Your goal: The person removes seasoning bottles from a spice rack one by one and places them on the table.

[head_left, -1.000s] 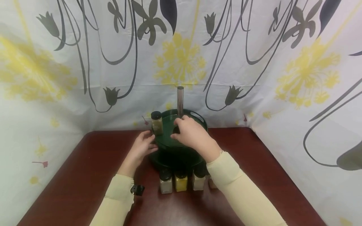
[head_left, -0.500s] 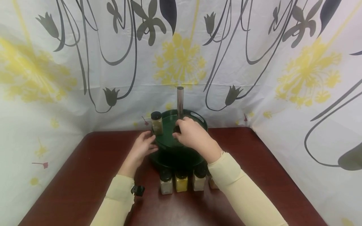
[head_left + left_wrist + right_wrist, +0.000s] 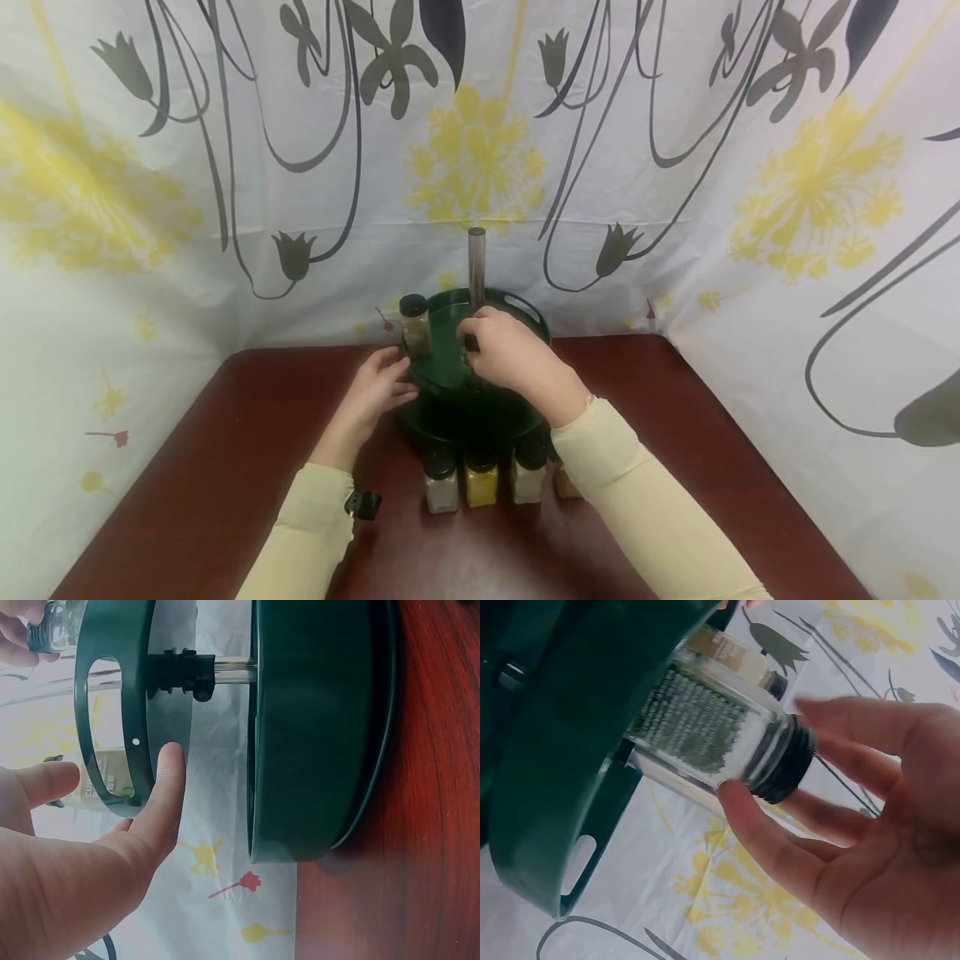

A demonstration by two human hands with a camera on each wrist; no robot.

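Observation:
A green two-tier round stand with a metal post is at the table's far middle; its upper tray (image 3: 447, 333) has cut-out handles. My right hand (image 3: 510, 346) holds a glass spice jar (image 3: 694, 724) by its black lid, fingers around it and one fingertip on the jar's shoulder. The jar stands upright with its base at the upper tray. My left hand (image 3: 375, 392) is spread at the tray's left rim. In the left wrist view its thumb is above the rim and its index finger (image 3: 171, 769) extends below it. A brown spice jar (image 3: 416, 333) stands on the tray's left side.
In front of the stand a row of spice jars with black lids sits on the red-brown table (image 3: 262, 433), among them a yellow one (image 3: 482, 483) and a pale one (image 3: 441, 487). A patterned curtain (image 3: 480, 108) encloses the table's back and sides.
My right hand has shifted slightly and its fingers have closed in around the jar's lid. The left hand stays at the rim.

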